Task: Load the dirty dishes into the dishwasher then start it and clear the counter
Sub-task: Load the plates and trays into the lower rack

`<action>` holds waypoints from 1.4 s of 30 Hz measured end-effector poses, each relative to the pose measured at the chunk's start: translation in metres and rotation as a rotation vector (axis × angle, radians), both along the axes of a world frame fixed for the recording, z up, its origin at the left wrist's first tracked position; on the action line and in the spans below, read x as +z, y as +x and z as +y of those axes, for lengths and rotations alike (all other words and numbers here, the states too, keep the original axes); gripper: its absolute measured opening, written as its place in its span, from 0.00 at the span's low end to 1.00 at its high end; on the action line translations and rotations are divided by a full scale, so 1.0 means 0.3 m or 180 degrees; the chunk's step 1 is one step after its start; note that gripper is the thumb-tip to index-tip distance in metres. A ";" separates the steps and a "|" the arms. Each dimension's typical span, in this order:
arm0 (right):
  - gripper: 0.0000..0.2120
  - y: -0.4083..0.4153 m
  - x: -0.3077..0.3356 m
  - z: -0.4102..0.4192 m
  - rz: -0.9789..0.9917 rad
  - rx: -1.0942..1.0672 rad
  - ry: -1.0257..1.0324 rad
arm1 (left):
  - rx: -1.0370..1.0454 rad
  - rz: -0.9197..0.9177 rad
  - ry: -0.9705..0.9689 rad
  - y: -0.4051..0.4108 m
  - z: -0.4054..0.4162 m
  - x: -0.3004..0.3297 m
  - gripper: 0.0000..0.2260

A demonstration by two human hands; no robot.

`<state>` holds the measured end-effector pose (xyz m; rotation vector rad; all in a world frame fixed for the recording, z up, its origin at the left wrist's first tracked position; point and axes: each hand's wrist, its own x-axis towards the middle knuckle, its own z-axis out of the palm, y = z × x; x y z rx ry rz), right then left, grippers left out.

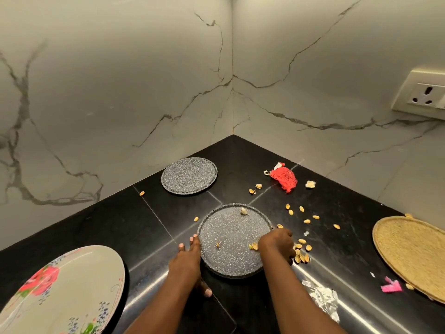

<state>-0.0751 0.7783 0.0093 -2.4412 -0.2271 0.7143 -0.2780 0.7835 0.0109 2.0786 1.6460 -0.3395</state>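
near plate (231, 239): dark speckled grey, round, flat on black counter (108, 227), centre of view, near front edge; a few shell bits and one pale scrap on it
left hand (186, 259): on left rim of near plate, fingers straight, tips on rim, thumb down toward front edge of counter; no curl round anything visible
right hand (278, 244): at right rim of near plate, knuckles up, fingers curled down onto pile of nut shells (302, 256); gripping shells or only raking, cannot tell
nut shells: tan, thickest just right of near plate beside right hand, more scattered further right and toward back, single ones left of both plates
far plate (189, 175): same speckled grey, behind near plate, close to left wall, apart from near plate
floral plate (65, 292): cream with red flower and blue sprigs, bottom left, partly out of view
red net bag (284, 178): crumpled, back right near corner, pale scraps beside it
woven mat (411, 251): round, straw-coloured, right edge, cut by view
pink scrap (391, 286): just beside mat front edge
clear wrapper (322, 297): crumpled, front right of right forearm
wall socket (426, 94): on right marble wall, above counter
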 end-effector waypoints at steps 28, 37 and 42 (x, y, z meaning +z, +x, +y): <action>0.11 -0.186 0.234 -0.766 -0.2173 0.0296 0.2928 | -0.1105 0.0028 0.1791 -0.024 -0.314 -0.006 0.32; 0.10 -0.608 0.038 -1.494 -0.2039 -0.0254 0.2619 | -0.2875 -0.1109 0.2456 -0.235 -0.908 -0.160 0.13; 0.13 -0.835 -0.122 -1.942 -0.1894 -0.0937 0.1938 | -0.3442 -0.0708 0.1507 -0.293 -1.265 -0.335 0.13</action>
